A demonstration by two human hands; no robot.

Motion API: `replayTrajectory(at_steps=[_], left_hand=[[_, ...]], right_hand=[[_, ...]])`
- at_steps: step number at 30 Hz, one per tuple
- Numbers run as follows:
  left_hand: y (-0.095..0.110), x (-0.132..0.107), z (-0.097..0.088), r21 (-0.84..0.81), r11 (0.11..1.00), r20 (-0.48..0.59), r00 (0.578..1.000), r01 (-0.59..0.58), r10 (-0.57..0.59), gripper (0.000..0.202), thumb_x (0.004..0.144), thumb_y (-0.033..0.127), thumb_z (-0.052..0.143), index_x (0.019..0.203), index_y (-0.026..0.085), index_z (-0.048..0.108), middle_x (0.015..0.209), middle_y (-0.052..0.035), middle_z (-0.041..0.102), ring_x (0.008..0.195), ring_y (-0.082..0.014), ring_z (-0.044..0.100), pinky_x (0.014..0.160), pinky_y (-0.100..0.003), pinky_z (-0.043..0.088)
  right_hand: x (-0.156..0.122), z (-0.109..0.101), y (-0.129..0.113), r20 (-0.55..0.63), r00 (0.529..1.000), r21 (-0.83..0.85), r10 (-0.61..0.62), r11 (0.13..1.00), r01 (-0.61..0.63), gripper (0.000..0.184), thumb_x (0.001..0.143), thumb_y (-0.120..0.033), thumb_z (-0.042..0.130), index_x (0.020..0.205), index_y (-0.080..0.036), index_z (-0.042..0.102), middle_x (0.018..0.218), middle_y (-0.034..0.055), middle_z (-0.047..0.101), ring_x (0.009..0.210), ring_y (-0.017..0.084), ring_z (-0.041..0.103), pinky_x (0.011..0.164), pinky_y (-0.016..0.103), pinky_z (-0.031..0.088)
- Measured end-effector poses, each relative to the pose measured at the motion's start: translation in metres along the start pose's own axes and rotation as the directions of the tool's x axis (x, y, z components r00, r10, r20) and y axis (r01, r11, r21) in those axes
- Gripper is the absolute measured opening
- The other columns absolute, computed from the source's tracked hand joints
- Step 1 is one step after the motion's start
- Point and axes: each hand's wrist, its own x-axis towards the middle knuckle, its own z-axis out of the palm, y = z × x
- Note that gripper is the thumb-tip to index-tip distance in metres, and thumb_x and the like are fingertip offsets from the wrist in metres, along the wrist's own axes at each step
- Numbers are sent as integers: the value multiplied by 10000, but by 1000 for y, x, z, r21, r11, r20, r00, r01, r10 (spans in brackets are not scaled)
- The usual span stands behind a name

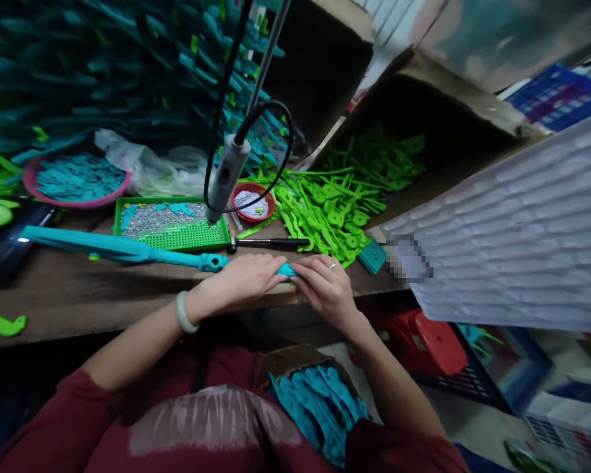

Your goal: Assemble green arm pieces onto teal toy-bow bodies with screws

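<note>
Teal plastic strip (pixel 286 270), one, flat and narrow: we pinch it between our left hand (pixel 246 277) and right hand (pixel 325 286); one green tray (pixel 172 226), one red bowl (pixel 253 202).

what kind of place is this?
Likely a small assembly workshop for plastic parts. A tipped cardboard box spills green plastic pieces, a green tray holds small metal fasteners, and a hanging electric screwdriver sits above the wooden bench. Both hands press a teal piece.

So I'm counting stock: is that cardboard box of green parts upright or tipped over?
Tipped on its side. The cardboard box has its opening facing the bench, and the green parts spill out of it across the wooden bench.
</note>
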Motion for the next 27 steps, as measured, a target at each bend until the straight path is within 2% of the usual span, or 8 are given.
replayTrajectory(at_steps=[3,7,10,15,18,22,24,27], left_hand=[[-3,3,-1,-14,1000,41,999,26,-26,392,1061,395,341,1204,121,582,1012,-101,691,896,-231,687,780,-334,521],[-5,5,-2,-14,999,54,998,37,-37,400,1053,404,374,1267,124,563,1074,-120,694,950,-246,691,800,-348,532],[-4,1,-4,16,999,62,997,37,-38,415,1046,398,396,1318,119,538,1137,-137,688,982,-259,692,803,-359,540],[-6,-4,-8,-44,999,35,999,32,-31,408,1051,400,375,1303,127,544,1187,-125,680,1046,-261,674,864,-370,533],[-10,1,-9,-109,992,27,998,61,-58,383,1052,388,376,1300,151,547,1221,-112,670,1107,-241,654,922,-355,514],[-14,12,-10,-115,980,48,986,163,-158,352,1026,418,439,1227,170,590,1166,-94,686,1050,-245,670,859,-343,527],[-15,17,-10,-114,976,41,982,186,-183,357,1003,457,485,1190,177,603,1130,-85,693,1009,-247,677,823,-333,526],[-17,23,-11,-98,973,48,977,210,-206,390,984,505,503,1164,175,610,1097,-89,699,976,-260,680,778,-330,519]], right_hand=[[5,2,2,0,1000,68,29,997,-29,200,939,-213,566,1102,-196,680,952,82,733,871,204,618,838,386,491],[-1,-4,10,24,993,179,112,977,-114,189,946,-266,568,1079,-215,692,949,77,715,881,198,642,814,369,520],[-14,-12,13,-35,982,206,183,963,-172,249,911,-287,632,1151,-227,661,1066,93,689,969,213,653,833,370,540],[-26,-9,-2,-98,933,201,345,926,-321,246,907,-288,627,1139,-218,667,1066,105,671,996,228,641,873,396,535],[-18,1,-10,-102,786,313,609,770,-556,257,915,-374,588,1072,-193,681,984,92,662,896,209,638,780,354,539],[4,9,-6,171,592,590,788,399,-702,337,857,-495,610,982,-183,637,621,-32,578,504,111,532,476,232,428],[16,7,-2,292,542,651,788,252,-716,373,794,-533,669,913,-185,605,476,-92,468,373,80,442,378,197,337],[34,-1,8,443,509,619,738,158,-769,398,716,-528,753,805,-177,587,399,-106,438,309,69,423,315,170,283]])
